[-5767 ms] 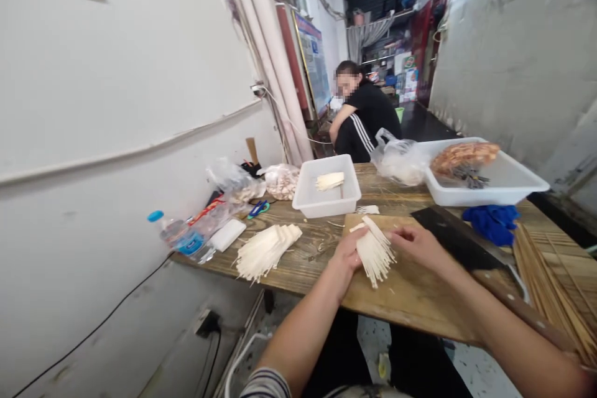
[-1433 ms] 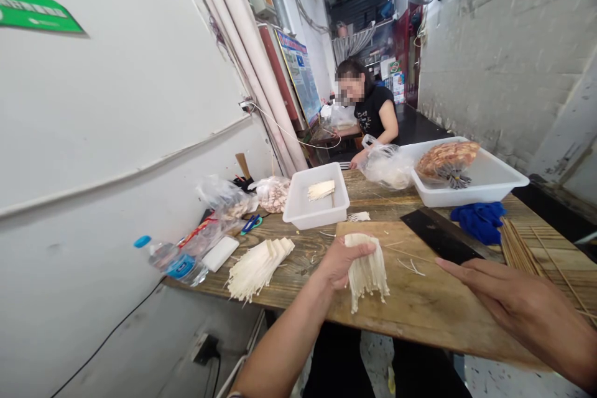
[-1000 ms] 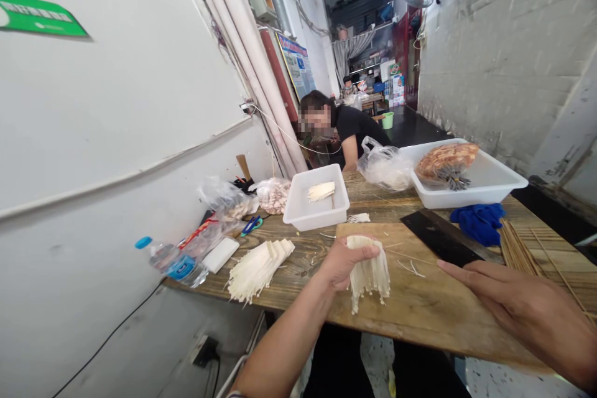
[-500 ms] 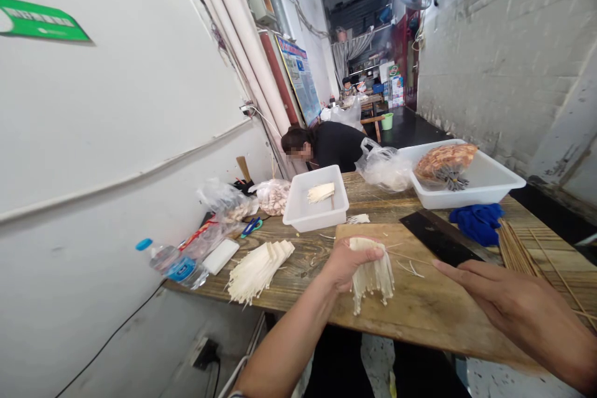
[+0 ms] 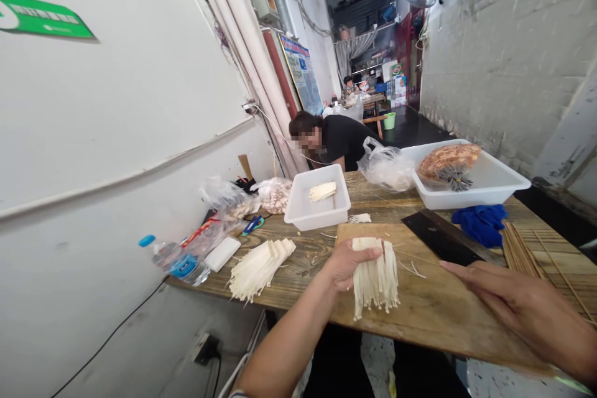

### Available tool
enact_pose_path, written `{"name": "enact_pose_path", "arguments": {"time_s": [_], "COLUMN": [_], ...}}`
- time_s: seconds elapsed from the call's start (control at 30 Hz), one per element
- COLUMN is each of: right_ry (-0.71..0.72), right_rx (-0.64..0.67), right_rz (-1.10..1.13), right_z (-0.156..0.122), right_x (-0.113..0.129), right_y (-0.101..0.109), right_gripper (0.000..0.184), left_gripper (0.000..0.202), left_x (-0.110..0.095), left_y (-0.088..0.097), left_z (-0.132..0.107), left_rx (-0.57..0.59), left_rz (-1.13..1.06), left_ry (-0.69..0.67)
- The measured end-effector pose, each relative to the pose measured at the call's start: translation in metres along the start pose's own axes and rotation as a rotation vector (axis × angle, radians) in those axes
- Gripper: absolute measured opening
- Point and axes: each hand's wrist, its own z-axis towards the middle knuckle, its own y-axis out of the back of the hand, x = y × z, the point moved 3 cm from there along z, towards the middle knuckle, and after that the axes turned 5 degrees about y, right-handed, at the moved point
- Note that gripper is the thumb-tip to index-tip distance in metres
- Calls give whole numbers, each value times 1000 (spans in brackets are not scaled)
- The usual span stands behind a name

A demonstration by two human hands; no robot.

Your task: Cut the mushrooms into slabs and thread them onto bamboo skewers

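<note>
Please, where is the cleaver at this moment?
In the head view, the cleaver lies right of centre, at the right side of the cutting board and beside the blue cloth, its near end hidden behind the right hand.

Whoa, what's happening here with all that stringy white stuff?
Someone is holding a fanned bunch of thin white mushrooms in their left hand, over a wooden board. Their right hand holds a thin stick that points toward the bunch. More mushrooms lie on the table, and a smaller bunch sits inside a white tub. Another person is bending down behind the table.
</note>
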Motion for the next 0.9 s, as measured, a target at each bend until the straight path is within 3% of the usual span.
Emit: {"name": "enact_pose_path", "arguments": {"time_s": [0.9], "right_ry": [60], "right_rx": [12], "right_rz": [-35], "right_z": [-4], "right_x": [-3], "right_y": [-3], "right_gripper": [36], "left_gripper": [51], "left_x": [3], "left_y": [1], "left_z": [2], "left_rx": [-8], "left_rz": [-12], "left_ry": [35]}}
